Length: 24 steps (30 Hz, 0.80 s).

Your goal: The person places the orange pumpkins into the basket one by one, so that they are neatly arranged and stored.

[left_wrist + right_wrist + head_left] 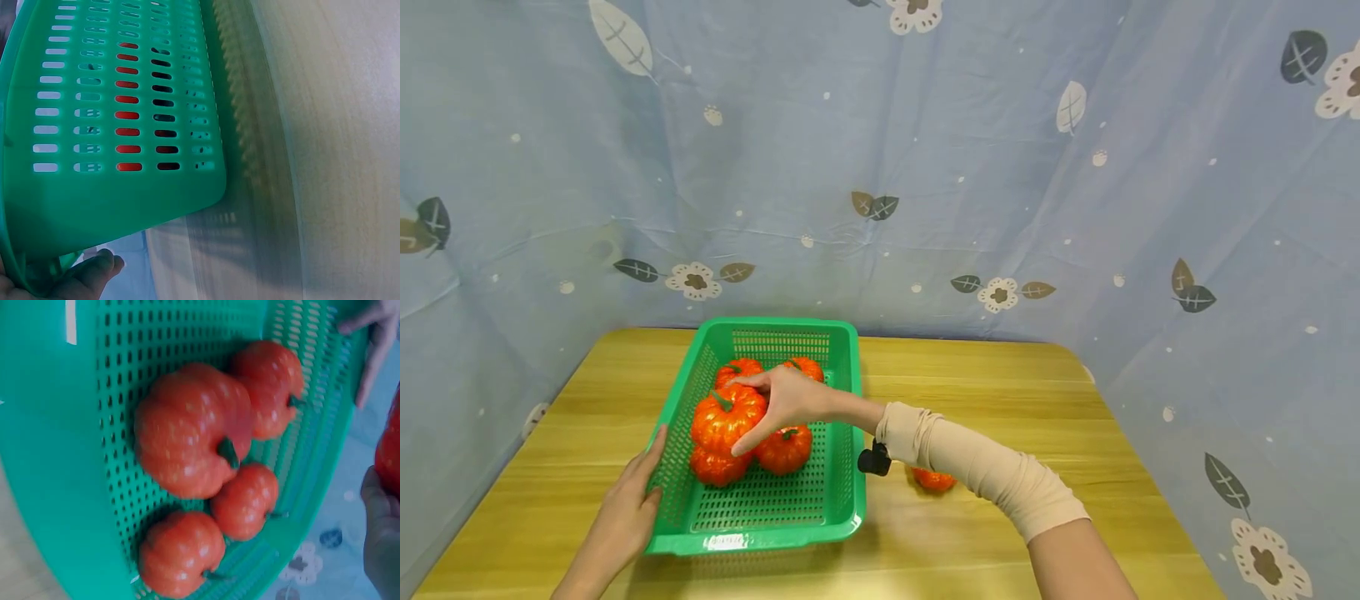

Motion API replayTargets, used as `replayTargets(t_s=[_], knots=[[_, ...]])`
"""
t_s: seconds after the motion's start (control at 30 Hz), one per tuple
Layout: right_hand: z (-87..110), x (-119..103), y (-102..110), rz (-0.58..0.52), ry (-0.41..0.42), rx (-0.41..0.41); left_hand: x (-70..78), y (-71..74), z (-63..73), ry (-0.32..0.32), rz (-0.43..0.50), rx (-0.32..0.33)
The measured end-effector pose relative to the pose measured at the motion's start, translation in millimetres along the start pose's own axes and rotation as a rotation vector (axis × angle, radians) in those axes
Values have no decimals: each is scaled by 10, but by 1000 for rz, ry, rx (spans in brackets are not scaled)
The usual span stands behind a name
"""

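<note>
A green plastic basket with slotted walls stands on the table, holding several orange pumpkins with green stems. My right hand reaches over it and grips a pumpkin between thumb and fingers, above the others. In the right wrist view, that pumpkin shows only partly at the right edge, beside the thumb. At the basket's left side, my left hand holds the rim; its thumb shows beside the rim in the left wrist view.
Another orange pumpkin lies on the wooden table right of the basket, partly hidden behind my right forearm. A blue patterned curtain hangs behind the table and along both sides. A small black device sits at my right wrist.
</note>
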State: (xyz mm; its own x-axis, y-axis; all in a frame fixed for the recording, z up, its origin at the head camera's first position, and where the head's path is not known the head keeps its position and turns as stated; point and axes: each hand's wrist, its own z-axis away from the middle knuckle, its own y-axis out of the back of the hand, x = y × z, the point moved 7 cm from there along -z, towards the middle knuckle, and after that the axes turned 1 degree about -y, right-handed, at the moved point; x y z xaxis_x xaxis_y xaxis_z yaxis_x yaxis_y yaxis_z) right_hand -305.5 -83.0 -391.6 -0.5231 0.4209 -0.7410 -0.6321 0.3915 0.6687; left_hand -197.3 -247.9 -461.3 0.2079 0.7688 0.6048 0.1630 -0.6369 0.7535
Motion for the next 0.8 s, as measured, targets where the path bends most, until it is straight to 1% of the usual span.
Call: replayTargets(t_s=[0.13,0.27,0.4,0.53,0.63,0.7,0.8], knots=[[-25,-18,-180,107,-19,-51,-10,-9,-3,4,4,-4],[-38,-13,-348,144,-39,-96,-25,-17,-2,20,7,-25],[-29,6,-485,203,-65,-136,-27,-9,-3,17,5,-19],[-7,3,-549,248,-86,-136,-36,-7,-8,23,10,-28],[6,2,-574,301,-112,-131,-43,-1,-7,26,14,-28],[11,-3,-596,340,-124,-142,-41,4,-6,20,16,-18],[-9,-23,-632,395,-121,-170,-21,14,0,2,18,10]])
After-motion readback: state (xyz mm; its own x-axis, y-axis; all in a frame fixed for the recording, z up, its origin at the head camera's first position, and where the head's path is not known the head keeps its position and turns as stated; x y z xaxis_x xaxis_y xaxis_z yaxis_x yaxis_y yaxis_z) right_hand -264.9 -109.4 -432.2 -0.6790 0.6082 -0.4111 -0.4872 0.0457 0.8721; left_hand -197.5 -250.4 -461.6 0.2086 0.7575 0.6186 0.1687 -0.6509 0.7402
